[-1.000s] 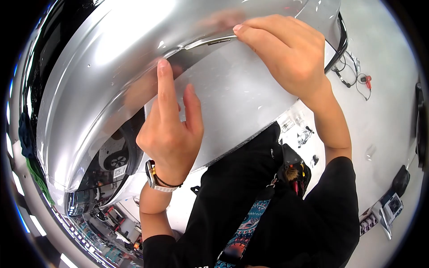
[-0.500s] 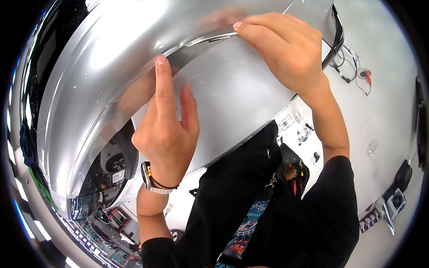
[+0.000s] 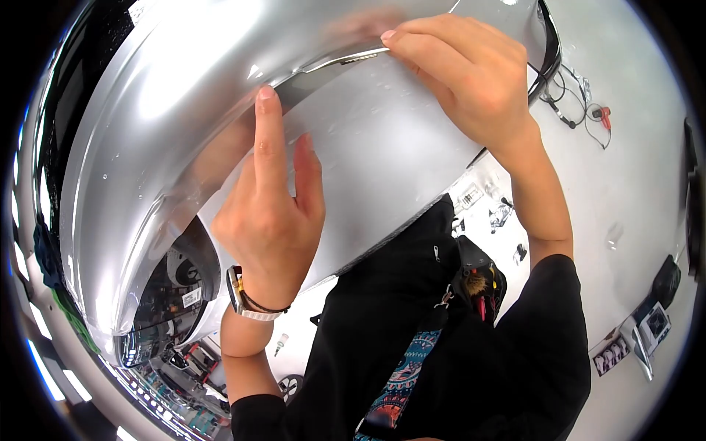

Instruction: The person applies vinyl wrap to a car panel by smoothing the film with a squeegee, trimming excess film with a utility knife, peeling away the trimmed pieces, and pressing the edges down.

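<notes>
A glossy silver car panel [image 3: 382, 132] fills the upper view, with a few droplets on it. Along its curved crease a thin bright line, which looks like the edge of clear film [image 3: 323, 67], runs up to the fingers of my right hand [image 3: 471, 81]. That hand is closed in a pinch at the upper end of this edge. Lower down the same crease, my left hand [image 3: 272, 198] touches the panel with an outstretched index fingertip. Its thumb stands apart, the other fingers are curled, and nothing is held. A watch [image 3: 246, 300] is on the left wrist.
A pouch of tools [image 3: 482, 279] and a patterned strap [image 3: 404, 378] hang at my body. On the pale floor lie a cable with a red connector [image 3: 601, 117], small parts [image 3: 500, 213] and, at the lower right, a device [image 3: 653, 323]. A black headlamp-like opening [image 3: 169, 294] is at lower left.
The view has shifted slightly, so the panel and floor items sit a little differently. Both hands keep nearly the same pose: left fingertip on the crease, right hand pinching.
</notes>
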Available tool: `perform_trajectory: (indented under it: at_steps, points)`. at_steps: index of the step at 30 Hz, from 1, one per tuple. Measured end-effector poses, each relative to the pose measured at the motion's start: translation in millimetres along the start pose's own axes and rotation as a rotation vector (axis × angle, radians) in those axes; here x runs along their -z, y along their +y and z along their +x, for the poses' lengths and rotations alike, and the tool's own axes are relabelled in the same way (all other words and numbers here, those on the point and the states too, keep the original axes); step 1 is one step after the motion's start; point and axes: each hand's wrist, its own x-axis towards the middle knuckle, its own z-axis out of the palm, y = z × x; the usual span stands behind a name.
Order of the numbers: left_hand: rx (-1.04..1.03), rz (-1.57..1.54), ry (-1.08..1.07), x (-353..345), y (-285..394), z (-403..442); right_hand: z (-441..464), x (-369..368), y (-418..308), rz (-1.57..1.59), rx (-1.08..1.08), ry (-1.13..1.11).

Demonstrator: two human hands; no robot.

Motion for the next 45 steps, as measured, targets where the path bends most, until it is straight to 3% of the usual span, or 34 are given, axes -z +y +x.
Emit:
perform_trajectory:
  at_steps: [15,24,27,45]
  points:
    - [-0.017,0.015,-0.060,0,6,12,0,-2,8,0.023,0.016,0.143]
    - [-0.029,0.000,-0.079,-5,13,17,-9,5,15,0.006,-0.061,0.057]
    - [-0.039,-0.009,-0.083,-7,11,17,-13,-1,19,0.011,-0.028,0.157]
    - [-0.070,0.003,-0.118,-18,21,19,-31,10,24,-0.010,-0.059,0.129]
